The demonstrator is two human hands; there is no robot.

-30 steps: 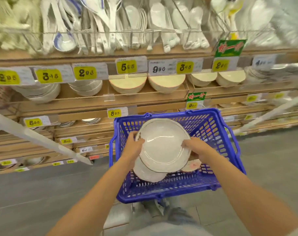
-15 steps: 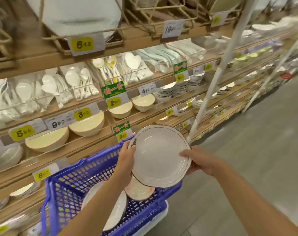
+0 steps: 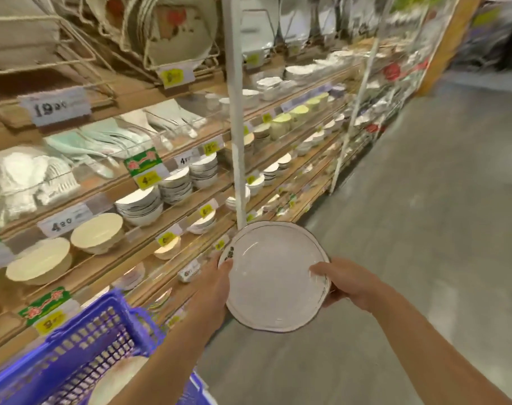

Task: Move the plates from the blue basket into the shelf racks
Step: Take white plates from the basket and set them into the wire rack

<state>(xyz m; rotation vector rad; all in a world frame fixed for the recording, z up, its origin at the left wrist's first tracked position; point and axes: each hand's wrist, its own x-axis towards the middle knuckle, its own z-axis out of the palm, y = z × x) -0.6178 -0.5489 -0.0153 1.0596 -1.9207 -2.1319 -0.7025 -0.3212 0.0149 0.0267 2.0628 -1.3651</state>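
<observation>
A white plate (image 3: 271, 277) with a thin dark rim and a small dark motif is held in the air over the aisle floor, clear of the basket. My left hand (image 3: 216, 283) grips its left edge and my right hand (image 3: 341, 283) grips its right edge. The blue basket (image 3: 73, 355) sits at the lower left, partly cut off by the frame, with at least one pale plate (image 3: 123, 381) showing inside it. Wire plate racks (image 3: 82, 51) holding upright plates stand on the top shelf at the upper left.
Wooden shelves (image 3: 149, 229) run along the left, stocked with stacked bowls, spoons and yellow price tags. A white upright post (image 3: 235, 112) stands just behind the plate. Grey aisle floor (image 3: 409, 214) stretches to the right.
The view has swung right along the aisle. The plate, held by both hands, has moved right and away from the basket, which now lies at the lower left.
</observation>
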